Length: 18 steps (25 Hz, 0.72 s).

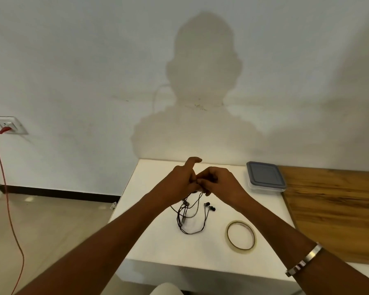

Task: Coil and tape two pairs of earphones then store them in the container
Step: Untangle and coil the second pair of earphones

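Black earphones (190, 218) lie in a loose tangle on the white table (158, 241), their buds near the middle. Part of the cord rises from the tangle into my two hands, which meet above the table's far half. My left hand (180, 180) holds the cord with curled fingers, its index finger sticking up. My right hand (218, 180) pinches the same cord right beside it. I cannot tell how many pairs make up the tangle. A roll of clear tape (240, 235) lies flat at the front right. The container (265, 177), clear with a grey lid on, sits at the table's back right.
A wooden surface (332, 209) adjoins the table on the right. The wall runs close behind the table. A red cable (8, 199) hangs from a wall socket (9, 124) at the far left, down to the floor. A metal bracelet (305, 259) is on my right wrist.
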Available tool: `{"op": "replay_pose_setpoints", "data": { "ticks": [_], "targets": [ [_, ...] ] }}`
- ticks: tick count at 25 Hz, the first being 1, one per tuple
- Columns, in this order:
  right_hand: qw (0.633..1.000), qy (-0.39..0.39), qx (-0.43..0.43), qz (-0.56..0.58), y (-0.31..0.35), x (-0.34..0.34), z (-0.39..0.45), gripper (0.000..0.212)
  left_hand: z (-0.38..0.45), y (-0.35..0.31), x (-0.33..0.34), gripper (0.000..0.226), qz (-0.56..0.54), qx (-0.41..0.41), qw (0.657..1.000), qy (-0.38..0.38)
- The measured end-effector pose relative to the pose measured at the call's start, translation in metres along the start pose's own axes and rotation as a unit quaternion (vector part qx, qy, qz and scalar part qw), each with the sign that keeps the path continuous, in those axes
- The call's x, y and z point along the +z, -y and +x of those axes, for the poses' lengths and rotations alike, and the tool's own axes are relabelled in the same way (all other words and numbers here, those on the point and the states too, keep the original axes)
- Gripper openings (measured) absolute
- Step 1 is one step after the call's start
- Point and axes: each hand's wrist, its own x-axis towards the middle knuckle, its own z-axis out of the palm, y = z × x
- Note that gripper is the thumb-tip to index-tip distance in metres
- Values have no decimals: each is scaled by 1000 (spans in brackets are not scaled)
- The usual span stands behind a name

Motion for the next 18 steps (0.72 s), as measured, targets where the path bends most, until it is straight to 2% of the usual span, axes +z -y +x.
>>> {"op": "replay_pose_setpoints", "data": {
  "ticks": [4,8,10,12,13,15,18],
  "targets": [
    [988,-89,46,119,-13,-12,0,4,-6,3,8,16,-33,-71,997,-6],
    [984,-127,65,109,-34,-23,-6,10,-11,10,11,24,-4,-89,996,-3],
    [994,-106,21,-17,-44,-25,-11,19,-9,8,12,24,14,-70,997,-22],
    [980,-34,-80,-179,-45,-19,-15,30,-6,4,15,22,11,-44,999,-17],
    [972,4,-109,-208,-42,-14,-15,31,-5,3,17,22,6,-32,999,-9],
    [972,44,-102,-208,-30,-7,-15,23,-1,6,22,23,8,-22,1000,1],
    [968,46,-82,-234,-22,-13,-12,24,-4,8,18,22,7,-42,999,-3]
  ]
}}
